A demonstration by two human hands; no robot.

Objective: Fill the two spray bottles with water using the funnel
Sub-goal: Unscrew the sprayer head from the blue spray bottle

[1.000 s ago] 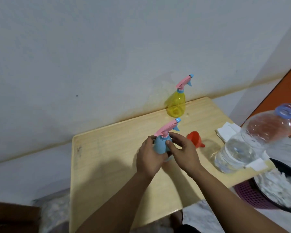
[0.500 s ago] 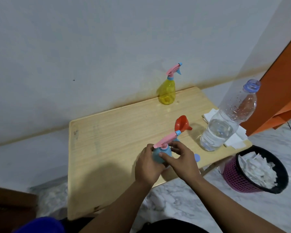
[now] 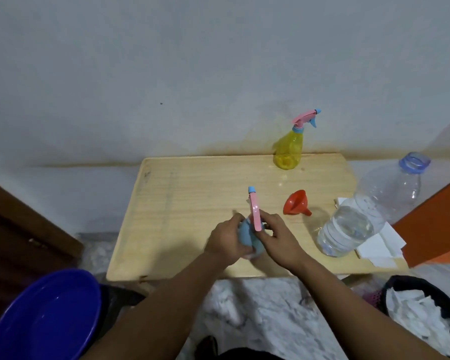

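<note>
Both hands meet at the near middle of the wooden worktop, wrapped around the blue spray bottle. The left hand grips the bottle's body from the left, its fingers curled round it. The right hand comes in from the right, its fingers closed about the bottle's neck just under the pink spray head, which points away from the person with its blue nozzle tip farthest out. The bottle's base is hidden between the hands, so whether it stands on the wood cannot be told.

The red funnel lies on its side on the worktop to the right of the hands, spout toward the right, apart from them. The yellow spray bottle stands upright at the far edge near the wall, pink head on. A large clear water bottle, uncapped and partly full, stands at the right edge on white paper sheets.

A blue basin sits low at the left, and a dark bin full of white paper at the lower right
</note>
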